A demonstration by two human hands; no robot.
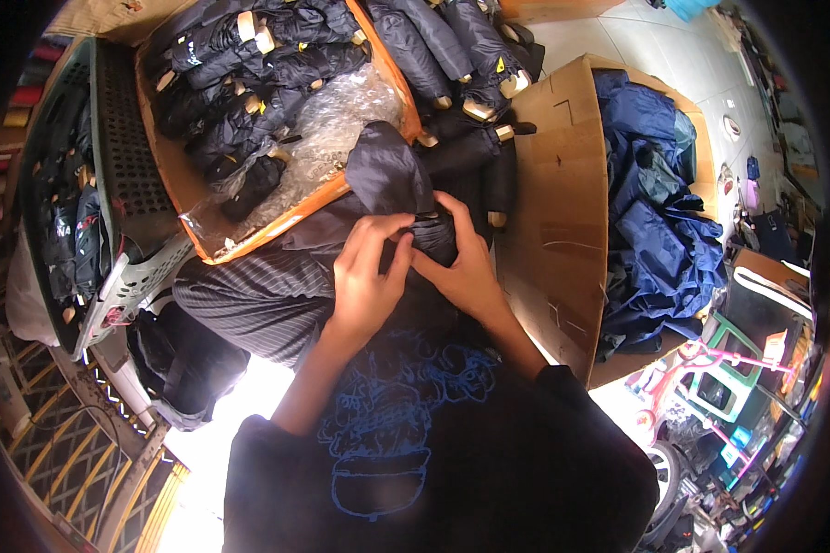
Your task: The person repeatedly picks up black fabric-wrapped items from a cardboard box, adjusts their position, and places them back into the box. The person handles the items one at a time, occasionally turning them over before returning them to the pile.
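In front of my chest I hold a dark folded umbrella (385,170), its cloth bulging up beyond my fingers. My left hand (369,267) pinches it from the left, thumb and forefinger close together. My right hand (458,263) grips the right side, with the forefinger stretched along the cloth and the thumb near the left thumb. The spot between the fingertips is small and partly hidden. Just beyond, an orange-edged box (290,219) contains several black folded umbrellas (221,46) with pale wooden ends and crumpled clear plastic (346,115).
More folded umbrellas (475,46) lie right of that box. A tall cardboard box (553,221) with blue cloth (664,221) stands close on my right. At left is a grey perforated crate (138,175) of wrapped umbrellas. A pink scooter (678,378) and clutter fill the lower right.
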